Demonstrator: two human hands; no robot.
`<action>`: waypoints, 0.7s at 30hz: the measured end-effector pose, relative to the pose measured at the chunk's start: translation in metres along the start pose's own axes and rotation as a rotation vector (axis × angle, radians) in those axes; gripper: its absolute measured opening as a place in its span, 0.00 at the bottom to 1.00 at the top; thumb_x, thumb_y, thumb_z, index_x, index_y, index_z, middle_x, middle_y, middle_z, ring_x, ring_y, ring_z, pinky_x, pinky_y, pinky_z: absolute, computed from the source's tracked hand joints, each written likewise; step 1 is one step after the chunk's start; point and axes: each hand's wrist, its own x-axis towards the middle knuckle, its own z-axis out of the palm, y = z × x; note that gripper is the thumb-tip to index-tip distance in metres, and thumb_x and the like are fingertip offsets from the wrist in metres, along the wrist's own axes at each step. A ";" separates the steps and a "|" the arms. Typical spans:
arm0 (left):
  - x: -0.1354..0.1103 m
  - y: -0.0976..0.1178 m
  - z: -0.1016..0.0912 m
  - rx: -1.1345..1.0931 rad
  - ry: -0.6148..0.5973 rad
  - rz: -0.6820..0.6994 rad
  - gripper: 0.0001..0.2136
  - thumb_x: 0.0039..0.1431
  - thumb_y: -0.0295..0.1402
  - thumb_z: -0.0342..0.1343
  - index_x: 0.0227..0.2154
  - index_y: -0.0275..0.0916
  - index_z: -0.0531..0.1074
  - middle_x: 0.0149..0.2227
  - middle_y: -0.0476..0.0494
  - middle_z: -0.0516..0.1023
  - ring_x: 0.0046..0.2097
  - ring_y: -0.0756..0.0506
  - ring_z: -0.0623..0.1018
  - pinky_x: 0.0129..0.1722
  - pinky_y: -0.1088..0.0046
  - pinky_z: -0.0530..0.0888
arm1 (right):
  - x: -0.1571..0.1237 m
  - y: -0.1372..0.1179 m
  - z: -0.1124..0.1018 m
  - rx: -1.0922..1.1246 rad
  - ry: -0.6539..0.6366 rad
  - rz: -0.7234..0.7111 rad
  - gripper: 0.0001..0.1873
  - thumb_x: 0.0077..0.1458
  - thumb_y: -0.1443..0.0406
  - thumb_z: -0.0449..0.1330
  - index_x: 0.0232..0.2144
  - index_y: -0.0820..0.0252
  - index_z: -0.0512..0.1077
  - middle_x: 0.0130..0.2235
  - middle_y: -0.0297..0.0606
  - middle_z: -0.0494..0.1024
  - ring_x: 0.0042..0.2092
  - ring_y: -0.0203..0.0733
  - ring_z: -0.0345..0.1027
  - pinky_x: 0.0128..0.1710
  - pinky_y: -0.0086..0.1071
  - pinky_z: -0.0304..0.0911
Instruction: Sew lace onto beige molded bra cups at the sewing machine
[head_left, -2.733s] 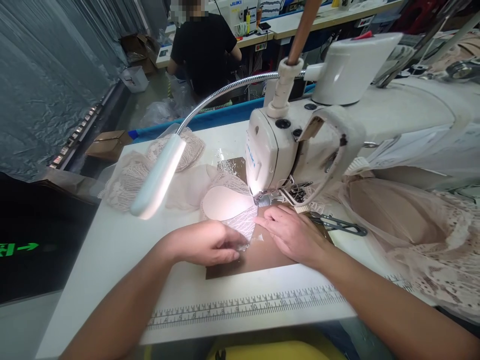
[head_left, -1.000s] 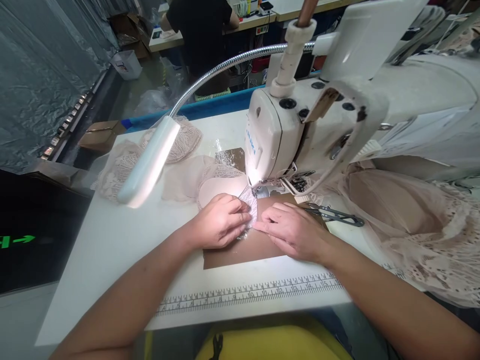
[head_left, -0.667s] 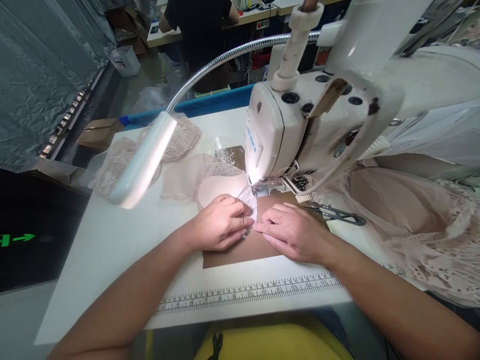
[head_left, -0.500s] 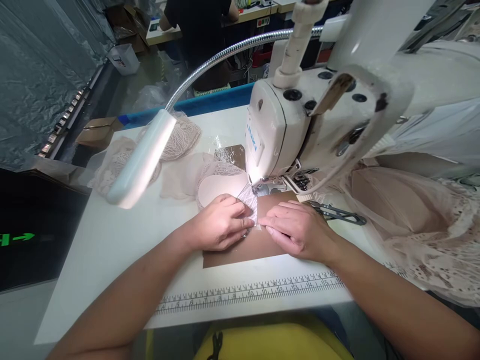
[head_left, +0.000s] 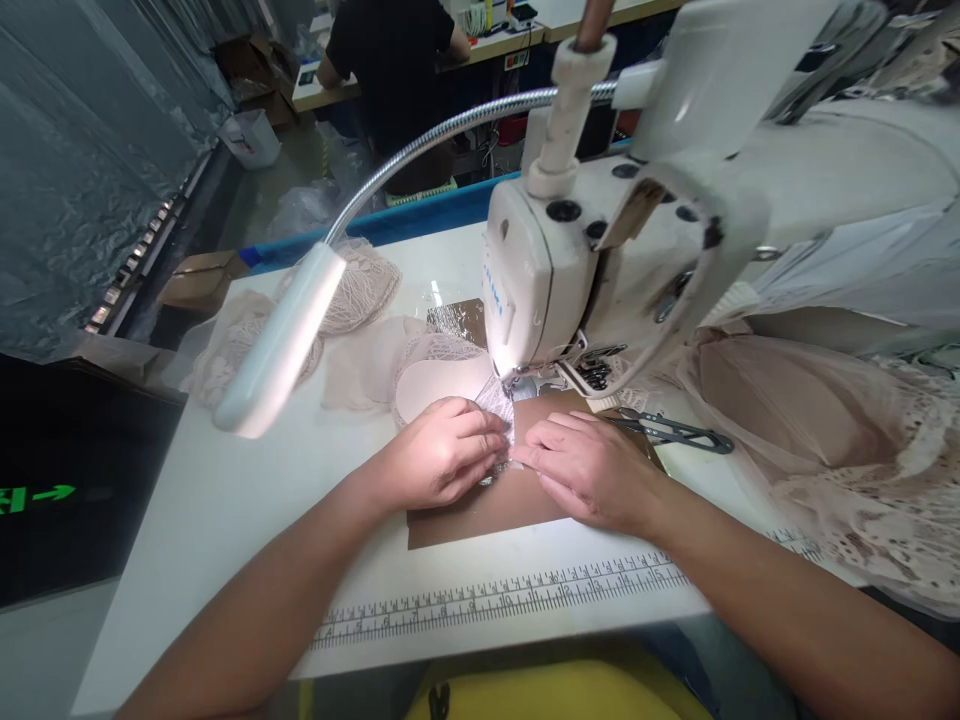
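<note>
A pale bra cup with a lace edge (head_left: 435, 385) lies under the needle of the white sewing machine (head_left: 540, 280). My left hand (head_left: 442, 455) presses down on the cup's lace edge, fingers curled over the fabric. My right hand (head_left: 589, 465) lies flat beside it on the brown sheet (head_left: 480, 515), fingertips touching the same lace edge just in front of the presser foot. The two hands almost meet.
A gooseneck lamp (head_left: 281, 335) hangs over the table's left. More lace cups (head_left: 352, 290) lie behind it. Black snips (head_left: 675, 432) rest right of my right hand, beside a heap of beige lace fabric (head_left: 825, 440). A printed ruler (head_left: 495, 595) runs along the front edge. Another person (head_left: 397, 60) works at a far bench.
My left hand moved forward onto the lace edge near the needle and closed over it. The right hand stayed beside it. Over the last second the hands barely shift; the camera view drifts slightly.
</note>
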 end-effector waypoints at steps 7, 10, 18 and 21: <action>0.008 -0.004 0.007 0.232 -0.048 -0.151 0.16 0.64 0.30 0.44 0.51 0.34 0.69 0.54 0.36 0.72 0.46 0.41 0.71 0.45 0.61 0.69 | -0.001 -0.001 -0.001 0.005 -0.007 0.020 0.12 0.54 0.72 0.52 0.34 0.62 0.75 0.30 0.38 0.71 0.33 0.40 0.57 0.33 0.32 0.51; 0.008 -0.005 0.009 0.271 -0.080 -0.145 0.16 0.64 0.30 0.44 0.52 0.34 0.68 0.56 0.37 0.70 0.47 0.40 0.70 0.46 0.61 0.67 | -0.001 -0.001 -0.001 0.010 -0.004 0.016 0.12 0.53 0.73 0.52 0.34 0.62 0.75 0.30 0.38 0.71 0.33 0.39 0.57 0.33 0.32 0.50; 0.010 -0.008 0.010 0.285 -0.066 -0.137 0.17 0.65 0.32 0.44 0.53 0.34 0.68 0.56 0.36 0.70 0.46 0.41 0.70 0.45 0.61 0.67 | -0.002 0.002 0.006 0.011 0.081 0.028 0.13 0.54 0.74 0.51 0.37 0.61 0.74 0.29 0.37 0.71 0.32 0.39 0.57 0.32 0.32 0.51; 0.010 -0.009 0.010 0.276 -0.064 -0.128 0.17 0.65 0.32 0.45 0.53 0.36 0.68 0.56 0.37 0.69 0.48 0.40 0.69 0.46 0.61 0.67 | -0.001 0.003 0.008 -0.017 0.075 0.062 0.14 0.55 0.74 0.50 0.37 0.61 0.74 0.30 0.37 0.71 0.33 0.39 0.56 0.32 0.32 0.51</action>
